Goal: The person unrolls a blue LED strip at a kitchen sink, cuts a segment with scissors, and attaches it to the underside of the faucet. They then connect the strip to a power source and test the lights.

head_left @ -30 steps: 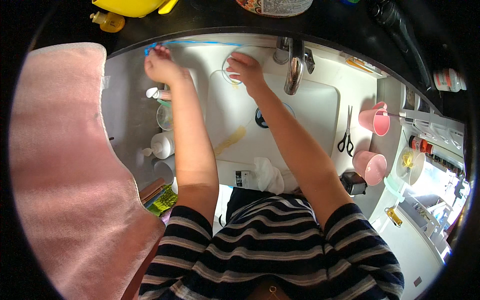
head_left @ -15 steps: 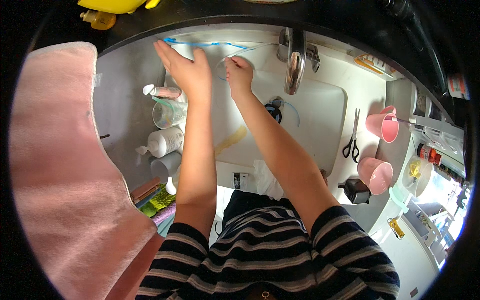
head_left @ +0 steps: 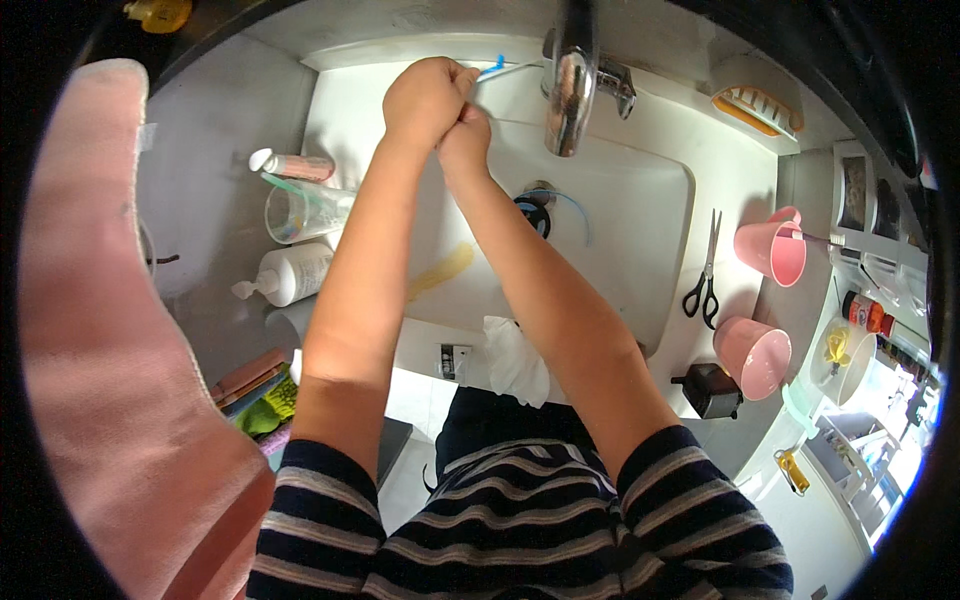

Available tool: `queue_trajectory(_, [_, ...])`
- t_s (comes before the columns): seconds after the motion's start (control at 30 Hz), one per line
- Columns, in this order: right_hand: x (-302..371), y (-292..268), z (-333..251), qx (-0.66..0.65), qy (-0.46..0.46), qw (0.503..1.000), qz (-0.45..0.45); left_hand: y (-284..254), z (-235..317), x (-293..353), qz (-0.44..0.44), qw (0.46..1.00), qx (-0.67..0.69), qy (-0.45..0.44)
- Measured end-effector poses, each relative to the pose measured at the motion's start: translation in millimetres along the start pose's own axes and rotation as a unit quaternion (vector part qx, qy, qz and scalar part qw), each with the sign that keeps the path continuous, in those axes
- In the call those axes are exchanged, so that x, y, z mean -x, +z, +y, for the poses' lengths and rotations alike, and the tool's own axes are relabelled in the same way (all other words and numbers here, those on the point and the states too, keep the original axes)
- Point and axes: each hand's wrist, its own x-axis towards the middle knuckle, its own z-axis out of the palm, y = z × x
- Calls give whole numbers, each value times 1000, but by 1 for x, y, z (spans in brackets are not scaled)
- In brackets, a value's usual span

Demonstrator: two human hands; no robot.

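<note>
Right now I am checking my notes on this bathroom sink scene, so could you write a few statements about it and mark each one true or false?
1. Both hands are together at the back of the sink, beside the tap. True.
2. The left hand is closed around a blue toothbrush. True; the right hand presses against it from below.
3. The scissors lie inside the basin. False; they lie on the counter right of it.
4. Two pink cups stand right of the sink. True.
5. The pump bottle stands upright. False; it lies on its side, left of the sink.
</note>
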Motion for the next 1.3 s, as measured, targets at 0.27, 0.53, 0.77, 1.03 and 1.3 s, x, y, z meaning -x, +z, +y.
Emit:
queue_trajectory(0.27, [33,-44,-58,223,70,970,-64,10,-33,-19,-122,961,247,27])
queue_trajectory(0.53, [16,-157,-194,366,-157,912,96,-30,-27,-72,-45,993,-12,111])
queue_trajectory(0.77, [-19,-154,-215,583,-285,746,145,30,-94,-98,87,985,-30,149])
queue_trajectory(1.03, [-25,-151,-200,601,-464,642,104,65,-106,-83,129,982,16,136])
queue_trajectory(1.3, [-21,-190,-216,663,-416,604,150,64,-74,-55,117,976,122,138])
